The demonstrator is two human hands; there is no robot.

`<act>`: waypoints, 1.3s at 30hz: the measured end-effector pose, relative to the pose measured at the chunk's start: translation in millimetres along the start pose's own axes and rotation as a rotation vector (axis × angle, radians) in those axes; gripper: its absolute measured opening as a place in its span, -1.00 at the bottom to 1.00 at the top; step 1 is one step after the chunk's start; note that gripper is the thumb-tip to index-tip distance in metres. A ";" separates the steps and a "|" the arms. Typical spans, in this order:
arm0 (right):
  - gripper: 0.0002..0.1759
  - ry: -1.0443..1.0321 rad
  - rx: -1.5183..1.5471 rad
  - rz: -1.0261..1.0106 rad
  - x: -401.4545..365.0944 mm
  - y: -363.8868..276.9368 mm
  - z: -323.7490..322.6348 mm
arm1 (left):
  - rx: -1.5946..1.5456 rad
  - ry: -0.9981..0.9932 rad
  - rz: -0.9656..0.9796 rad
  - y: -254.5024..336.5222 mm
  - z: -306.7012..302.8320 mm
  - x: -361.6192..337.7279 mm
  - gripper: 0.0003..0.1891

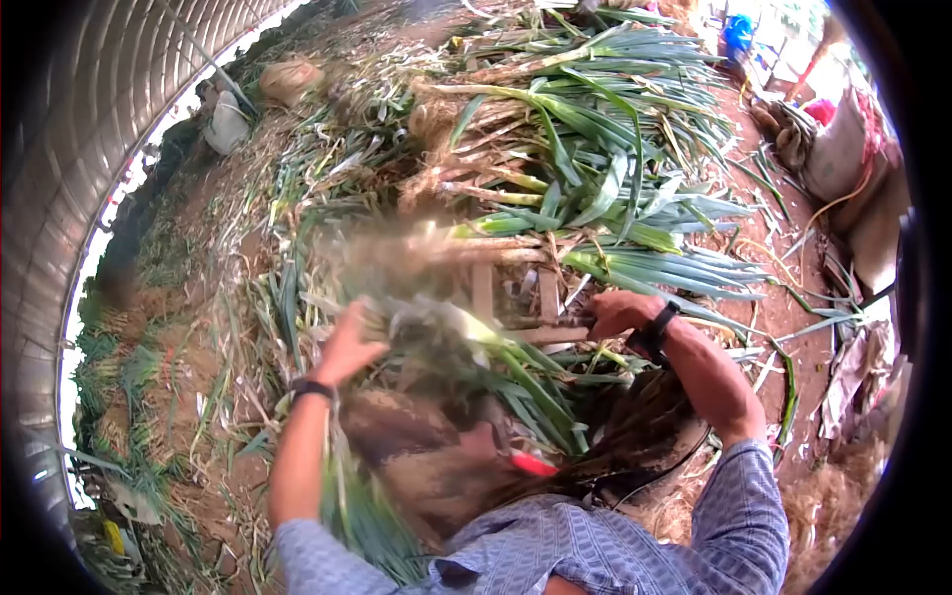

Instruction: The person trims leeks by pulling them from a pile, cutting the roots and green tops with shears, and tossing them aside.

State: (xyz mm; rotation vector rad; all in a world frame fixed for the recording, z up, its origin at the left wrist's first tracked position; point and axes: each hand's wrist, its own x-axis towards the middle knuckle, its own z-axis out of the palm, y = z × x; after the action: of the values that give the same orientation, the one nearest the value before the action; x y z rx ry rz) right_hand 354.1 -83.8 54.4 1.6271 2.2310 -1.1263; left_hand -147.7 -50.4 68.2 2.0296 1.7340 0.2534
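Observation:
My left hand (pixel 349 347) is at the left of the work spot, thumb and fingers apart. Beside its fingertips lies a leek (pixel 486 335) whose root end is smeared by motion; I see no firm grip on it. My right hand (pixel 623 315) is closed round the dark handle of what looks like a knife (pixel 548 322), its thin length pointing left above the wooden slats. Just beyond both hands, a big heap of leeks (pixel 595 188) is laid with roots to the left and green leaves to the right.
A wooden slatted stand (pixel 483 290) shows under the leeks. Cut leaves and scraps (pixel 288 288) litter the ground on the left. More leek leaves (pixel 367 526) lie by my left forearm. Sacks (pixel 843 149) stand at the right, and a ribbed metal wall (pixel 59 198) curves along the left.

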 end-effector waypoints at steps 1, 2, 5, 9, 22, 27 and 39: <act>-0.53 -0.032 -0.030 -0.037 6.8 4.6 9.7 | 0.083 -0.083 0.219 43.7 20.9 8.5 0.03; -0.52 -0.015 -0.042 -0.025 4.6 2.7 11.6 | 0.167 -0.075 0.345 60.8 59.7 19.1 0.06; -0.49 0.050 -0.016 0.036 -2.8 3.1 15.1 | 0.359 -0.333 0.472 95.9 139.1 39.6 0.15; -0.44 0.112 0.032 0.061 -19.7 16.3 3.8 | 0.486 -0.146 0.610 67.4 180.9 54.0 -0.23; -0.67 0.323 0.126 0.324 -30.9 67.2 -5.7 | 0.420 0.450 -0.028 -20.5 45.9 155.7 -0.53; -0.54 0.215 0.179 0.241 -41.1 69.0 -5.8 | 0.218 0.383 0.171 35.4 61.0 160.7 -0.36; -0.56 0.306 0.214 0.315 -38.2 91.7 -10.6 | 0.436 0.241 0.521 179.3 202.4 201.8 -0.38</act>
State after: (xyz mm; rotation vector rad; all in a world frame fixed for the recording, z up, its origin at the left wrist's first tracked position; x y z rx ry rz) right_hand 452.2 -94.2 38.5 2.2794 1.9634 -1.1224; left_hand 135.2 82.3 -59.3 2.8656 1.4449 0.3133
